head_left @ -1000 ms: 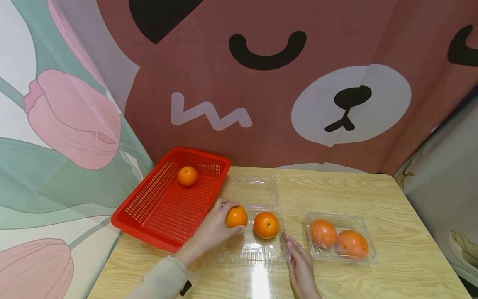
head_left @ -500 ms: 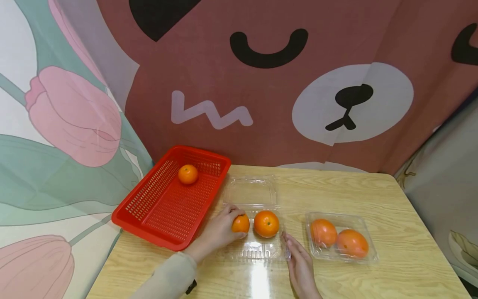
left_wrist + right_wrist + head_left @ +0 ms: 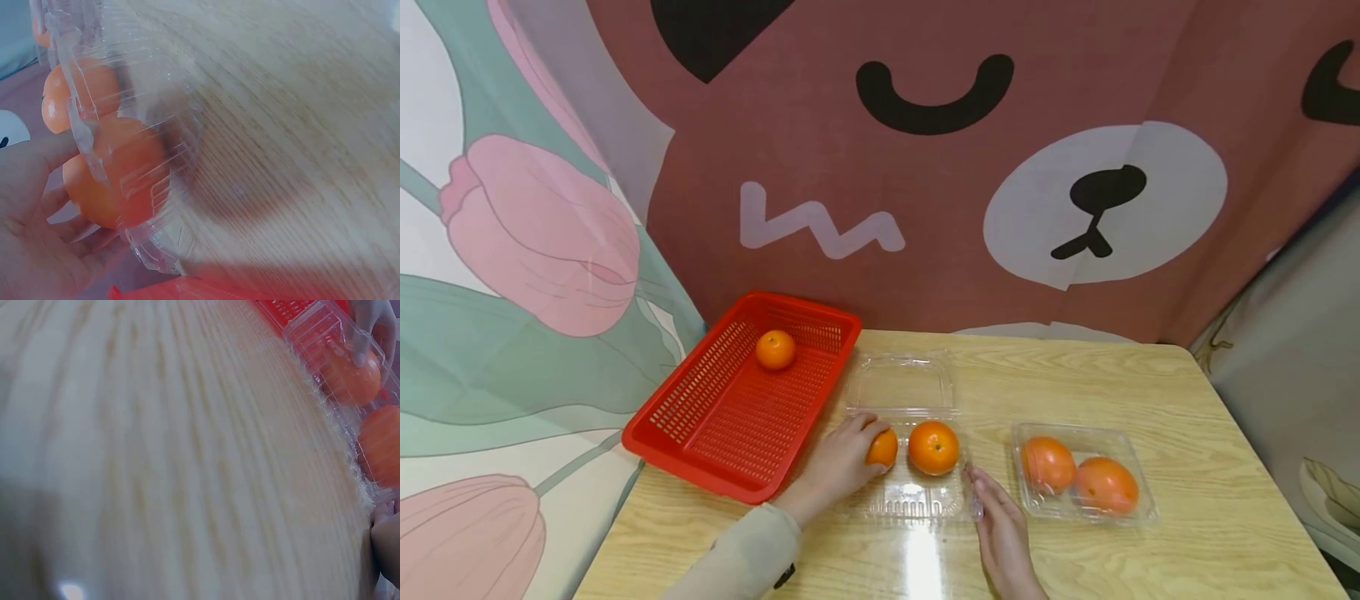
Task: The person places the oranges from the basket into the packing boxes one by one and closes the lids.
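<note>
My left hand (image 3: pixel 842 458) grips an orange (image 3: pixel 882 448) low in the left half of a clear plastic clamshell box (image 3: pixel 917 504). In the left wrist view its thumb crosses the box's rim and its fingers (image 3: pixel 81 234) curl round the held fruit, seen through the plastic wall. A second orange (image 3: pixel 933 447) sits beside it in the box's right half. The lid (image 3: pixel 901 383) lies folded back, away from the person. At the box's right edge rests my right hand (image 3: pixel 1003 537), its fingers fairly straight along the plastic wall.
A red perforated basket (image 3: pixel 752 433) stands left of the box with one orange (image 3: pixel 776 350) inside, near its far end. To the right sits another clear box (image 3: pixel 1082 433), closed over two orange fruits (image 3: pixel 1048 464). A printed cloth (image 3: pixel 805 275) hangs behind the wooden table (image 3: pixel 1210 450).
The left hand has moved slightly right and down with its orange, which now sits lower in the box beside the other one. The right hand has stayed at the box's edge.
</note>
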Available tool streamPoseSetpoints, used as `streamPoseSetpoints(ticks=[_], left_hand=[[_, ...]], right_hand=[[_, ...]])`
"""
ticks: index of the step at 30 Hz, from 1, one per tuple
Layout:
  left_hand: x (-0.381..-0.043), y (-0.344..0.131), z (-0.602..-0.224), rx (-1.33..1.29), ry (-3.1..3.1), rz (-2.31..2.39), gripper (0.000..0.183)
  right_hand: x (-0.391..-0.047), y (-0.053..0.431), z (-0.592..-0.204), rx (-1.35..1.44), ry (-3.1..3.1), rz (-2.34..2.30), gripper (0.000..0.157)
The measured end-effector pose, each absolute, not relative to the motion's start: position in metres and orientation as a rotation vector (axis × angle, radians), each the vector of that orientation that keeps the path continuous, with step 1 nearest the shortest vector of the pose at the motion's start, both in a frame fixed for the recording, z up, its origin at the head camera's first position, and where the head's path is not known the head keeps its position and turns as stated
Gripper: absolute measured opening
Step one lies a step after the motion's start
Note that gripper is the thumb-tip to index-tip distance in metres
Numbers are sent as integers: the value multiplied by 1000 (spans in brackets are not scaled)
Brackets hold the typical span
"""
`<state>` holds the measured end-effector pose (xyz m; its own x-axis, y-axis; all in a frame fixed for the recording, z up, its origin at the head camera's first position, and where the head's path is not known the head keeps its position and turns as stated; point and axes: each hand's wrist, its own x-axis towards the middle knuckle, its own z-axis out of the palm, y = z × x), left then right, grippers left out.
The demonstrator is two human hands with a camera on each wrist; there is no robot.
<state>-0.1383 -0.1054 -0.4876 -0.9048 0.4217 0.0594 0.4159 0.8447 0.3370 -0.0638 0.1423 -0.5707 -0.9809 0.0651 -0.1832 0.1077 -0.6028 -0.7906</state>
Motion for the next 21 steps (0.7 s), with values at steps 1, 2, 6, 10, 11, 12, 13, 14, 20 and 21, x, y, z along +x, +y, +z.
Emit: streamPoseSetpoints(ticks=[1, 2, 6, 10, 11, 12, 13, 14, 20, 21], left_hand=[[-138, -106, -488, 678, 3001, 545, 60], [-138, -106, -488, 675, 3003, 543, 60], [-136, -106, -489, 675, 3006, 543, 60], [-135, -105, -488, 676, 3005, 536, 62], [-135, -105, -487, 675, 3003, 539, 62], [-135, -105, -486, 675, 3001, 543, 62], [-135, -105, -485, 673, 2998, 544, 62], [-134, -104, -484, 673, 2996, 548, 62], [-132, -102, -473, 747, 3013, 498, 58], [-131, -101, -470, 763, 3018, 484, 57]], right_hand=[[-64, 142, -571, 297, 1389, -2776, 22], [-64, 142, -571, 292, 1386, -2777, 22], [-64, 142, -572, 268, 1382, -2785, 22], [-64, 141, -573, 252, 1368, -2802, 22], [-64, 141, -574, 249, 1363, -2807, 23], [-64, 141, -574, 248, 1359, -2810, 23], [-64, 141, -574, 247, 1356, -2812, 23], [-64, 141, -574, 246, 1353, -2814, 23], [-64, 141, -572, 268, 1349, -2811, 22], [-64, 141, -572, 270, 1346, -2811, 22]])
